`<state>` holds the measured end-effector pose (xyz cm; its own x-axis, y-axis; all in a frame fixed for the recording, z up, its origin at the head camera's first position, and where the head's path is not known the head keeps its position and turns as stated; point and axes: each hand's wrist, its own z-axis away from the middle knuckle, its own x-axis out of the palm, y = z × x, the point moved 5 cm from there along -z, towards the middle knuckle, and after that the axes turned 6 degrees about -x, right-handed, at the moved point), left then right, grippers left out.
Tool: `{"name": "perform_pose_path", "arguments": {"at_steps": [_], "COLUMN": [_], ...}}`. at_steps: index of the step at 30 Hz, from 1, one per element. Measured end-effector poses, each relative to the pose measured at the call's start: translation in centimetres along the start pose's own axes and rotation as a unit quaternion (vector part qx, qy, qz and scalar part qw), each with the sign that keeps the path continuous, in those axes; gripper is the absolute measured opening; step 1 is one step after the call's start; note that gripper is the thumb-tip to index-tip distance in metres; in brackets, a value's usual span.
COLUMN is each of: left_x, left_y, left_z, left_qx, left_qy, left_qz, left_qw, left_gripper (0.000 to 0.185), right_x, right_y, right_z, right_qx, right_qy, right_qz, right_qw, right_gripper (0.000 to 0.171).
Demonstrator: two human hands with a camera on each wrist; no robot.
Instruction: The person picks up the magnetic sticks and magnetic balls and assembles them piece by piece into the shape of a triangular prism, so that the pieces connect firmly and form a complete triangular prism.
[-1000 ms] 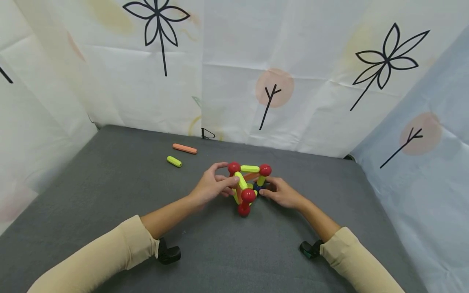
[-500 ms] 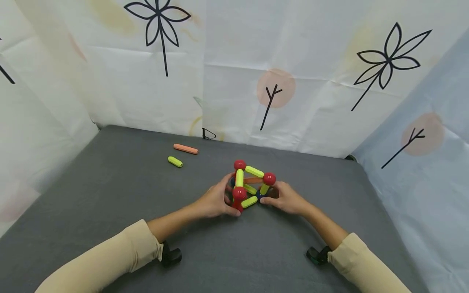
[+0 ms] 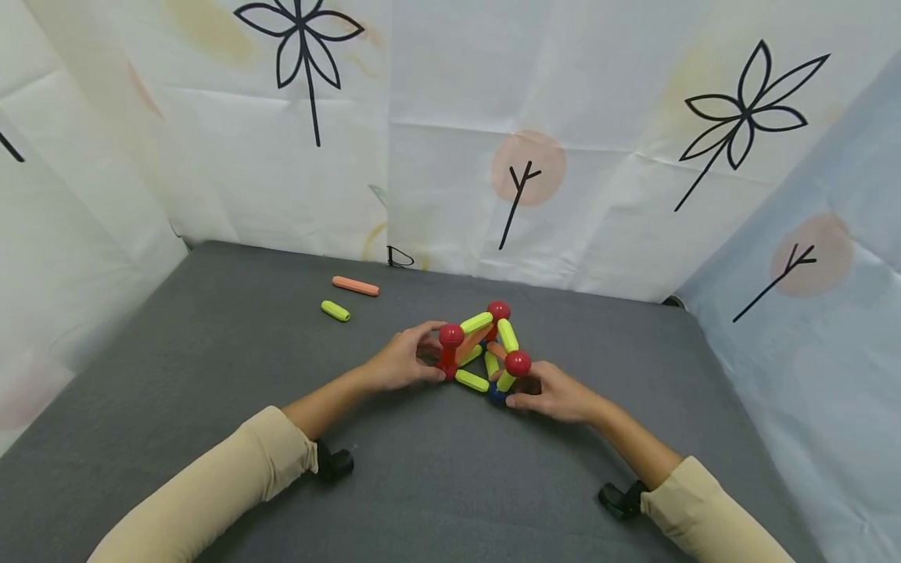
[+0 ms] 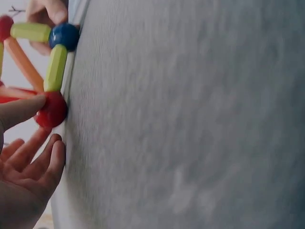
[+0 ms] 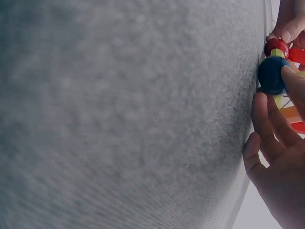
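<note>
A prism-shaped building frame of magnetic rods and balls stands on the table between both hands, with yellow-green rods point(image 3: 472, 381), orange diagonals and red and blue balls at its corners. At its left corner, an upright red rod point(image 3: 449, 358) joins two red balls. My left hand point(image 3: 399, 361) pinches the lower red ball point(image 4: 53, 110) there, thumb in front. On the near right corner, my right hand point(image 3: 559, 392) holds the lower blue ball point(image 5: 272, 75) between thumb and fingers. The far lower corner is partly hidden behind rods.
A loose orange rod point(image 3: 355, 286) and a shorter yellow-green rod point(image 3: 335, 310) lie toward the back left of the grey table point(image 3: 394, 485). Behind the table hangs a white patterned cloth point(image 3: 436, 86), which also closes off both sides.
The frame has turned clockwise as seen from above: its red upright went from the front to the left. My left hand shifted its grip to the lower red ball; my right hand came slightly nearer.
</note>
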<state>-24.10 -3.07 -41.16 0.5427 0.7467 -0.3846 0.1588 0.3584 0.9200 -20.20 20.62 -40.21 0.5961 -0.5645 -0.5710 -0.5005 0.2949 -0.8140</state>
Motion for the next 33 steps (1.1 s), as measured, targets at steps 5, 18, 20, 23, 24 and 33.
{"name": "perform_pose_path", "arguments": {"at_steps": [5,18,20,23,24,33], "left_x": [-2.7,-13.3,-13.7,-14.2,-14.3,-14.4], "left_y": [0.1,-3.6,-4.3,-4.8,-4.8,-4.7], "left_z": [-0.4,-1.5,-1.6,-1.7,-1.7,-1.6], "left_qx": [0.033,-0.043,-0.071,-0.100,-0.107,-0.124], "left_qy": [0.009,0.234,0.227,0.221,0.218,0.225], "left_qz": [-0.023,-0.119,-0.142,-0.180,-0.191,-0.283], "left_qw": [0.9991,0.9640,0.9608,0.9533,0.9510,0.9239], "left_gripper": [0.063,0.057,0.058,0.058,0.059,0.057], "right_x": [-0.1,-0.1,0.0,0.0,0.0,0.0], "right_y": [0.1,0.4,0.5,0.5,0.5,0.6], "right_z": [-0.1,0.1,0.2,0.2,0.2,0.3], "right_qx": [-0.011,0.011,0.012,0.015,0.015,0.018], "right_qy": [-0.008,-0.014,-0.013,-0.012,-0.012,-0.008], "right_qz": [-0.005,-0.029,-0.028,-0.025,-0.025,-0.026], "right_qw": [1.000,0.999,0.999,0.999,0.999,0.999], "right_gripper": [0.035,0.036,0.036,0.036,0.036,0.036]}}
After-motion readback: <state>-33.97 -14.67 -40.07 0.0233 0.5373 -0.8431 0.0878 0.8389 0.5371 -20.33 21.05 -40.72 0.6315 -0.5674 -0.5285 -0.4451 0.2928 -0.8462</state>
